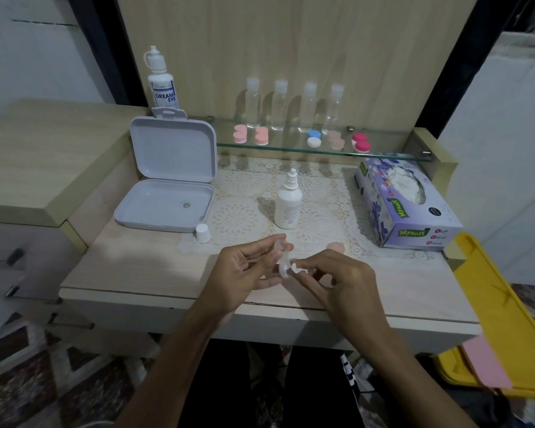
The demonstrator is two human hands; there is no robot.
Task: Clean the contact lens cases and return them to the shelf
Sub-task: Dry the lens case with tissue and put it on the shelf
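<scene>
1. I am holding my left hand point(247, 267) palm-up above the front of the wooden desk point(155, 273), its fingers curling around a clear contact lens case point(283, 257) and pinching it near the thumb.
2. I am bringing my right hand point(343, 282) in from the right, knuckles up, its fingertips gripping a small wad of white tissue point(298, 269) and pressing it against the lower cup of the case.
3. The case is sitting between both hands, just above the desk edge; it is looking transparent, with two round cups joined together and no lids on it.
4. A peach lid point(335, 247) is lying on the lace mat point(238, 217) just behind my right hand.
5. A white solution bottle point(288, 205) is standing uncapped on the mat behind my hands, and its white cap point(203, 233) is resting to the left beside the open grey box point(167, 180).
6. Five closed lens cases, among them a blue-and-white case point(314, 139), are lying on the glass shelf point(291, 151) in front of four clear bottles.
7. A tissue box point(405, 208) is lying at the right.
</scene>
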